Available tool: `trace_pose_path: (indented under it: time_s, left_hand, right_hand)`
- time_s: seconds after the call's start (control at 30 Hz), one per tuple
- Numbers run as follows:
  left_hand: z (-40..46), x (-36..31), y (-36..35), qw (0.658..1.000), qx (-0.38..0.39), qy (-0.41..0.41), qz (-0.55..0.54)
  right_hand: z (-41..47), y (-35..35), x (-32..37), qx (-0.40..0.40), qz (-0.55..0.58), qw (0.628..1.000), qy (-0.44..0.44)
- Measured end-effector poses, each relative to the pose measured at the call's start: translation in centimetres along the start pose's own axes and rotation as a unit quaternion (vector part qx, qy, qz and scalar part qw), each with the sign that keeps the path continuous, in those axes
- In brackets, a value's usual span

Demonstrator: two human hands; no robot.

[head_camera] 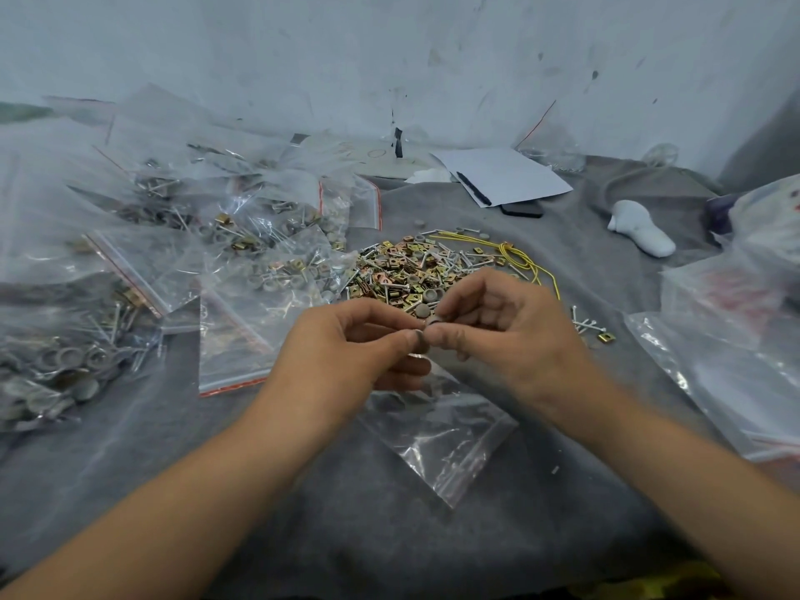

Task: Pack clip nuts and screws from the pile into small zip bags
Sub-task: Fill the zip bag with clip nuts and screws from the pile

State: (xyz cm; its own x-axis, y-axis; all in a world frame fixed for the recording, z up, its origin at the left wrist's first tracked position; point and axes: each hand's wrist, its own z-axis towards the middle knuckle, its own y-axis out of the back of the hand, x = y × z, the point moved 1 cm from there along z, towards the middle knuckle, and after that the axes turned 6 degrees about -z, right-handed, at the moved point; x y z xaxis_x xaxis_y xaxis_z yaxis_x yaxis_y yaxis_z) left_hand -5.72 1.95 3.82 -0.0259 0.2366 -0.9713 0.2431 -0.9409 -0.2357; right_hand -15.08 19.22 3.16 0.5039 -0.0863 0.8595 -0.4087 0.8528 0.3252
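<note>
A pile of brass clip nuts, silver screws and grey round washers (415, 270) lies on the grey cloth just beyond my hands. My left hand (350, 348) and my right hand (498, 326) meet above a small clear zip bag (441, 435). Both pinch the bag's top edge, and the right fingertips also pinch a small dark ring-like part (433, 324). The bag hangs down from my hands onto the cloth with a few grey parts inside. The bag's mouth is hidden behind my fingers.
Several filled zip bags (242, 236) are heaped at the left. Empty bags (736, 374) lie at the right. Yellow rubber bands (511, 253) sit by the pile, a few loose screws (588, 326) right of my hand, a white object (640, 229) and papers (506, 173) farther back.
</note>
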Motion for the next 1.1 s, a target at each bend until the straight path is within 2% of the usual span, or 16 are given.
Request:
trace_pose_path:
  time_s: [0.1, 0.33, 0.43, 0.53, 0.73, 0.93, 1.0, 1.03, 1.1]
  left_hand:
    - [-0.2, 0.6, -0.5, 0.996, -0.011, 0.054, -0.074]
    - [-0.5, 0.3, -0.4, 0.966, 0.024, 0.133, -0.222]
    - [-0.8, 0.2, -0.2, 0.965, 0.045, 0.146, -0.215]
    - [-0.8, -0.2, 0.1, 0.972, 0.060, 0.149, -0.171]
    - [-0.8, -0.9, 0.5, 0.975, 0.070, 0.151, -0.144]
    - [-0.6, -1.0, 0.5, 0.992, 0.017, 0.087, -0.093]
    - [-0.6, -0.9, 0.5, 0.991, -0.006, 0.089, -0.100]
    - [-0.6, -0.9, 0.5, 0.988, -0.015, 0.098, -0.115]
    - [-0.5, -1.1, 0.7, 0.979, -0.022, 0.120, -0.162]
  right_hand:
    - [-0.9, -1.0, 0.6, 0.002, 0.018, 1.000, 0.020]
    - [-1.2, -0.7, 1.2, -0.030, -0.096, 0.993, 0.066]
    - [-1.0, -0.6, 1.5, -0.006, -0.109, 0.992, 0.070]
    - [-1.0, -0.4, 1.6, 0.014, -0.031, 0.999, 0.020]
    - [-1.2, -0.6, 2.0, 0.011, 0.015, 1.000, -0.009]
    - [-1.0, -0.8, 1.6, 0.003, 0.052, 0.998, -0.037]
    - [-0.9, -0.7, 1.1, -0.012, 0.065, 0.997, -0.045]
    - [-0.6, -0.5, 1.0, -0.020, 0.043, 0.998, -0.036]
    - [0.0, 0.2, 0.3, -0.028, -0.126, 0.991, 0.021]
